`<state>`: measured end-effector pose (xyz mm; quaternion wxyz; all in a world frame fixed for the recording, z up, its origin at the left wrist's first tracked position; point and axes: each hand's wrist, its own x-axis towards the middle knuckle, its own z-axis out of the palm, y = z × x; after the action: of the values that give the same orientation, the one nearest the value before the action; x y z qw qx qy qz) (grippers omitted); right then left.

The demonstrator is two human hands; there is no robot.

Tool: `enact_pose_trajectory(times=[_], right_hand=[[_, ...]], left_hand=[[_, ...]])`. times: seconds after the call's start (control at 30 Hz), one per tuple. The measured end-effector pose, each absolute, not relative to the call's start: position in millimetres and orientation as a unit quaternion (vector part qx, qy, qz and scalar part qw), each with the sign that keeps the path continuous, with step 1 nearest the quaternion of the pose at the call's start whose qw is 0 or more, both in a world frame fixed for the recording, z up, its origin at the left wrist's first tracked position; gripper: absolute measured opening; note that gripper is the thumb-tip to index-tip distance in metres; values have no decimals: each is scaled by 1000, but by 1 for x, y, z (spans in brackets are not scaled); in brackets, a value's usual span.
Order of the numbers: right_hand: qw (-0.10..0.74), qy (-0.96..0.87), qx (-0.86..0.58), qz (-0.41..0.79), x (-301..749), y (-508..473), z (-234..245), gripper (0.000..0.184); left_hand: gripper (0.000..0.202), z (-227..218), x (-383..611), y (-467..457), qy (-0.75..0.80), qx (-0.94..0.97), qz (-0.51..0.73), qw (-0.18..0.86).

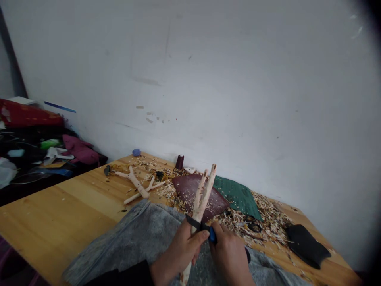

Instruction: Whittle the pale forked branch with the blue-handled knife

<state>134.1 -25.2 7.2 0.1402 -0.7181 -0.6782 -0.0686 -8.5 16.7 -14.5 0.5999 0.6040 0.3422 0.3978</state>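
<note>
I take the maroon sheet (pixel 187 191) as my landmark. On its near side I have the left hand (pixel 177 247) with its fingers clamped around the forked stick (pixel 203 202), whose two prongs point up and away, overlapping the sheet in my view. My right hand (pixel 230 249) has its fingers clamped on the handle of the knife (pixel 193 222); the dark blade crosses the stick below the fork, and my left thumb reaches to the knife. Grey cloth (pixel 119 246) spreads nearer me than the sheet. Left of the sheet, two peeled branches (pixel 137 184) lie on the tabletop (pixel 71 202). Right of it I see green cloth (pixel 238 195), scissors (pixel 254 227), wood shavings (pixel 272 216) and, farther right, a flat black piece (pixel 306 245). Just behind the sheet stands a dark spool (pixel 179 162).
</note>
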Motion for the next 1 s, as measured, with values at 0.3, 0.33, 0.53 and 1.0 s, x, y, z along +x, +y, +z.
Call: enact_pose_trajectory(times=[0.3,0.33,0.53,1.0], right_hand=[[159,-691,-703,-46,133,-24,5,15],[156,-691,-704,-49,134,-24,4,15],[122,-682,-715,-95,135,-24,2,19],[117,-675,-722,-102,131,-25,8,21]], left_hand=[[42,-1,-13,15,294,570,386,663],[42,0,-12,15,297,573,381,663],[40,-1,-12,14,330,569,351,667],[28,-9,-8,14,366,586,372,620]])
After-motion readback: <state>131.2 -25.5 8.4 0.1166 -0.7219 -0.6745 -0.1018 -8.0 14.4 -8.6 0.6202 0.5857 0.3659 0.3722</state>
